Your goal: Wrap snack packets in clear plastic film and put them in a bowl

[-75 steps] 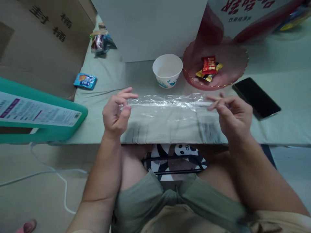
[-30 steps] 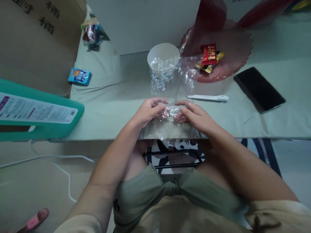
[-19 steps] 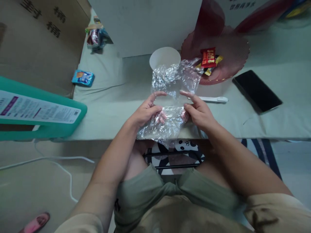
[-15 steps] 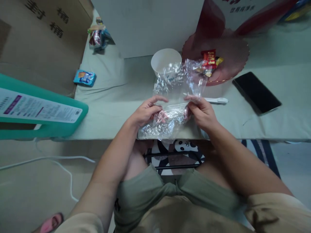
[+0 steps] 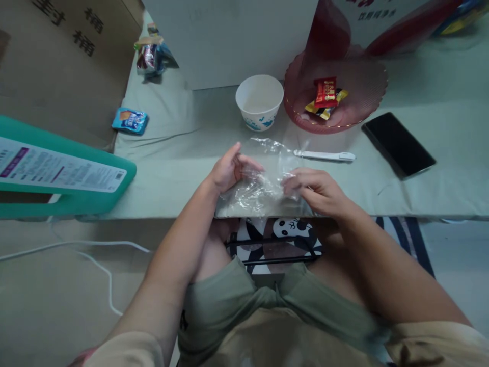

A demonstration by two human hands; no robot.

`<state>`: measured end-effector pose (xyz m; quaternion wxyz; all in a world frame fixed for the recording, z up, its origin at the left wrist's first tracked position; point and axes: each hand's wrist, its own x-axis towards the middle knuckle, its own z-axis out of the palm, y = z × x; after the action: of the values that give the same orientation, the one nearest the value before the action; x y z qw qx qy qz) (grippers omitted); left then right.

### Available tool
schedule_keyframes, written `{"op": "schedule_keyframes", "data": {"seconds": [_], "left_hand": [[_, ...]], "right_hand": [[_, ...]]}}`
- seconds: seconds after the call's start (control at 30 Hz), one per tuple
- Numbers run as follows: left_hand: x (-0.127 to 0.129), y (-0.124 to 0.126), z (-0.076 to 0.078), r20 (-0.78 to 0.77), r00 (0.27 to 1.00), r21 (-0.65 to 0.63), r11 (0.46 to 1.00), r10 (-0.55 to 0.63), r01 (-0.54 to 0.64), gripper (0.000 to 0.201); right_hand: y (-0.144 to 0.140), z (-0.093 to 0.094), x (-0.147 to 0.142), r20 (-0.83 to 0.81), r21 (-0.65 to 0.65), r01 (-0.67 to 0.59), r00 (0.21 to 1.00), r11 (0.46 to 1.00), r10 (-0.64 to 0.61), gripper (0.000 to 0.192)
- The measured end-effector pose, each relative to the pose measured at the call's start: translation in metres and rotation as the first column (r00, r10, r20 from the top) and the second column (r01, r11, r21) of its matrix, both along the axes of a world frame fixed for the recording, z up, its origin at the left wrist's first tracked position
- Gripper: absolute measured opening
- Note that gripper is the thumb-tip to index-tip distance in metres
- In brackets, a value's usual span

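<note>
A crumpled sheet of clear plastic wrap [image 5: 263, 186] lies low on the near edge of the table [image 5: 171, 168], bunched between my hands. My left hand [image 5: 229, 168] pinches its left side, thumb and fingers curled on the film. From the other side my right hand [image 5: 315, 191] grips the wrap, knuckles up. Beyond them stands a white paper bowl [image 5: 260, 101] with a blue pattern, which looks empty. A white pen-like tool [image 5: 324, 155] rests on the cloth just beyond my right hand.
A red scalloped plate [image 5: 367, 102] with wrapped candies [image 5: 324, 94] sits right of the bowl. A black phone [image 5: 397, 144] lies at the right. A blue snack packet [image 5: 130, 121] and a green box [image 5: 64, 173] are at the left. A white box [image 5: 233, 41] stands behind.
The wrap was stretched wide between my hands, then gathered and lifted in front of the bowl. Now it is lowered and flattened near the table edge; the bowl shows uncovered.
</note>
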<state>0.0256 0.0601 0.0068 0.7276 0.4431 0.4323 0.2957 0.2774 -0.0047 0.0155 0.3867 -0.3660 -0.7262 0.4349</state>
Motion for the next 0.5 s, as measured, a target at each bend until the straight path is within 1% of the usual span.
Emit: {"op": "schedule_keyframes", "data": {"seconds": [0.07, 0.13, 0.2, 0.23, 0.27, 0.3, 0.37, 0.4, 0.43, 0.47, 0.5], "left_hand": [[0.003, 0.000, -0.001, -0.070, 0.996, 0.057, 0.997, 0.048, -0.044, 0.061], [0.004, 0.000, -0.002, -0.148, 0.985, 0.140, 0.987, 0.094, -0.073, 0.053], [0.004, -0.001, -0.002, -0.173, 0.975, 0.255, 0.963, 0.139, -0.092, 0.041], [0.004, 0.000, -0.002, -0.156, 0.975, 0.311, 0.945, 0.157, -0.102, 0.036], [0.004, 0.000, -0.003, -0.121, 0.977, 0.361, 0.925, 0.176, -0.122, 0.032], [0.005, 0.001, -0.003, -0.075, 0.978, 0.395, 0.906, 0.194, -0.150, 0.029], [0.005, 0.004, -0.005, 0.011, 0.973, 0.415, 0.885, 0.229, -0.212, 0.025], [0.005, 0.005, -0.006, 0.042, 0.969, 0.407, 0.882, 0.243, -0.239, 0.030], [0.005, 0.007, -0.008, 0.066, 0.966, 0.393, 0.884, 0.249, -0.255, 0.042], [0.004, 0.008, -0.009, 0.080, 0.968, 0.372, 0.893, 0.239, -0.252, 0.057], [0.004, 0.009, -0.010, 0.083, 0.973, 0.344, 0.910, 0.216, -0.231, 0.072]], "right_hand": [[0.000, -0.004, 0.005, -0.001, -0.035, 0.028, 1.000, 0.999, -0.028, 0.027], [0.004, -0.008, 0.007, -0.024, -0.123, 0.072, 0.997, 0.990, -0.076, 0.040], [0.010, -0.009, 0.004, -0.016, -0.208, 0.162, 0.985, 0.965, -0.169, 0.054], [0.013, -0.009, 0.001, 0.008, -0.222, 0.219, 0.975, 0.950, -0.223, 0.056], [0.016, -0.009, -0.003, 0.041, -0.206, 0.278, 0.960, 0.938, -0.276, 0.052], [0.018, -0.008, -0.006, 0.070, -0.169, 0.327, 0.945, 0.930, -0.319, 0.044], [0.020, -0.009, -0.013, 0.070, -0.098, 0.364, 0.931, 0.926, -0.359, 0.018], [0.020, -0.010, -0.016, 0.044, -0.088, 0.364, 0.931, 0.927, -0.362, 0.014], [0.020, -0.013, -0.019, 0.011, -0.102, 0.354, 0.935, 0.929, -0.355, 0.028], [0.019, -0.015, -0.020, -0.017, -0.131, 0.331, 0.942, 0.934, -0.336, 0.043], [0.018, -0.018, -0.022, -0.035, -0.160, 0.300, 0.950, 0.940, -0.309, 0.053]]}}
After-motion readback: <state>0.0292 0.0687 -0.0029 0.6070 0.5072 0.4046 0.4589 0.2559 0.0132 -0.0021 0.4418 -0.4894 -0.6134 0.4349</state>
